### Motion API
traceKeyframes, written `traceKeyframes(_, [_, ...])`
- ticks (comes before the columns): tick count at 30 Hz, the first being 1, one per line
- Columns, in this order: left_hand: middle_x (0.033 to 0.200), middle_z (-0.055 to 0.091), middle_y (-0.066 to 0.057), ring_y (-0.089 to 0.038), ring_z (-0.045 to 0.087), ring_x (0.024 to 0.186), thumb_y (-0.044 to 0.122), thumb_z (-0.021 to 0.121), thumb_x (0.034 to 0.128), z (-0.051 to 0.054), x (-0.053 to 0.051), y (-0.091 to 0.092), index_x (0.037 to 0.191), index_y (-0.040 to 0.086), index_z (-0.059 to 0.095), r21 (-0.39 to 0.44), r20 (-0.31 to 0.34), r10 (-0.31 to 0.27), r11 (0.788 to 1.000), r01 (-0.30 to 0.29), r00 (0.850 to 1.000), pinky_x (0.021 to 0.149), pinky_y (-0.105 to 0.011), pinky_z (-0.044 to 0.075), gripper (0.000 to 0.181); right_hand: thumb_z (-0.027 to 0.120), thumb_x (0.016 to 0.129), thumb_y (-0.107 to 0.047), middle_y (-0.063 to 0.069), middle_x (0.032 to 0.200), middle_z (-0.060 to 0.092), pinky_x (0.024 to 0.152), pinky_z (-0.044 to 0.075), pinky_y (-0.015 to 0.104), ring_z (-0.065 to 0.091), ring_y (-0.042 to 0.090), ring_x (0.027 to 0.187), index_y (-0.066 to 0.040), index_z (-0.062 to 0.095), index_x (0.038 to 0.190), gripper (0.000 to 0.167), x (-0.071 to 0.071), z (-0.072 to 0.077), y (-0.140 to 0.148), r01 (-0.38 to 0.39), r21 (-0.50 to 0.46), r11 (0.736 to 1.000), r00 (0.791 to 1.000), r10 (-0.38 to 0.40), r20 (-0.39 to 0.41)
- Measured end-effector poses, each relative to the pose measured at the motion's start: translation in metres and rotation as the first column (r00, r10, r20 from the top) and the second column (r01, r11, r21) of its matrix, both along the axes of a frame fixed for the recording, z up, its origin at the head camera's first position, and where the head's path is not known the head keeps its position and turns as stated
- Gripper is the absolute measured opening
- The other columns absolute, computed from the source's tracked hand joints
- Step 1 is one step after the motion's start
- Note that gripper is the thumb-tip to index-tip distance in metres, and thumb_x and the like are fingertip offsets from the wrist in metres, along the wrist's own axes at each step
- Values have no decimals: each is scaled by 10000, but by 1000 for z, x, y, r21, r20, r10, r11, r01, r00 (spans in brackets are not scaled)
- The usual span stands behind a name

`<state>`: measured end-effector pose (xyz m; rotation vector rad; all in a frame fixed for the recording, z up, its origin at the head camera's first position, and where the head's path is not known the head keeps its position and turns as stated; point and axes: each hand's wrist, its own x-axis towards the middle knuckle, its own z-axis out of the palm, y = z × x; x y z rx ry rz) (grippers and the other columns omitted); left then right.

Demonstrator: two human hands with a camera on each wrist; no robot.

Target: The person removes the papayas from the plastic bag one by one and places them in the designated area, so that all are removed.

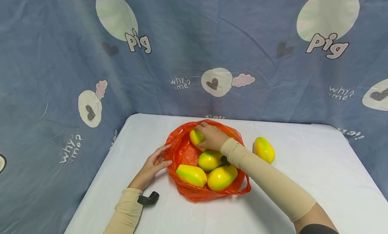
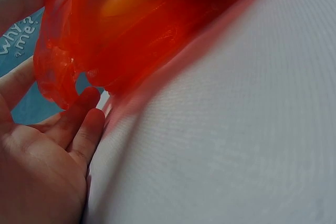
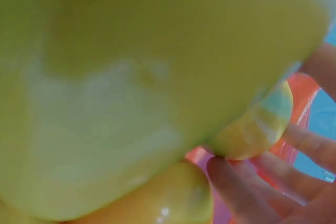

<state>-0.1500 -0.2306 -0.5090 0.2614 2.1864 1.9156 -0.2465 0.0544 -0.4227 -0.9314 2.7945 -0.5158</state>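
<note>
An orange-red plastic bag (image 1: pixel 189 155) stands on the table with its mouth spread wide and several yellow-green mangoes inside. My right hand (image 1: pixel 211 137) reaches into the far part of the bag and grips a mango (image 1: pixel 196 138), its fingers curled over the fruit's side. Nearer me in the bag lie a middle mango (image 1: pixel 209 160), a left mango (image 1: pixel 191 175) and a right mango (image 1: pixel 222 177). My left hand (image 1: pixel 151 168) is at the bag's left side, with extended fingers touching the thin plastic (image 2: pixel 68 66). In the right wrist view, a close mango (image 3: pixel 131 103) hides much of the scene.
One more mango (image 1: pixel 264 149) lies on the white table (image 1: pixel 303 153), right of the bag. A loop handle (image 1: pixel 247 187) sticks out at the bag's near right. Behind the table hangs a blue printed curtain (image 1: pixel 169 59). Each wrist carries a black device.
</note>
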Motion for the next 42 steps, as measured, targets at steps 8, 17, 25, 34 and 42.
traceKeyframes(8, [1689,305,-7,-265,329,1560,181,696,983,-1,-1,0,1549,287,455,7,4,-1,1000,1,1000,1093,-83,396,624,803,884,-287,149,1435,544,1078,543,483,631,314,1169,-157,498,1496,696,0,-3,-3,-13,16,1000,1000,13,11])
traceKeyframes(17, [1683,317,-14,-261,332,1557,174,699,980,0,0,0,1549,278,455,14,7,5,1000,-5,1000,1095,-78,392,627,832,854,-259,147,1474,521,1121,510,497,600,332,1252,-162,479,1532,770,1,-1,-6,-20,32,999,999,18,36])
traceKeyframes(25, [1693,298,-8,-256,317,1567,191,706,978,1,0,1,1545,287,461,10,17,11,1000,-11,1000,1090,-69,386,626,844,851,-249,156,1482,524,1139,493,495,592,335,1271,-135,487,1524,770,2,0,-6,-17,4,1000,999,17,44])
traceKeyframes(34, [1683,318,-8,-263,346,1550,201,706,978,-1,0,-1,1538,302,466,-3,10,10,1000,-10,1000,1086,-79,400,617,847,852,-275,153,1526,509,1154,479,503,567,336,1324,-150,483,1528,778,4,4,-5,-7,-22,1000,998,8,67])
traceKeyframes(42, [1702,274,-3,-275,315,1565,192,699,983,-2,-1,-2,1546,294,459,18,2,-7,1000,7,1000,1090,-86,402,620,863,844,-294,79,1524,538,1177,457,492,516,310,1381,-187,504,1515,768,7,12,-1,19,-63,998,995,-13,103])
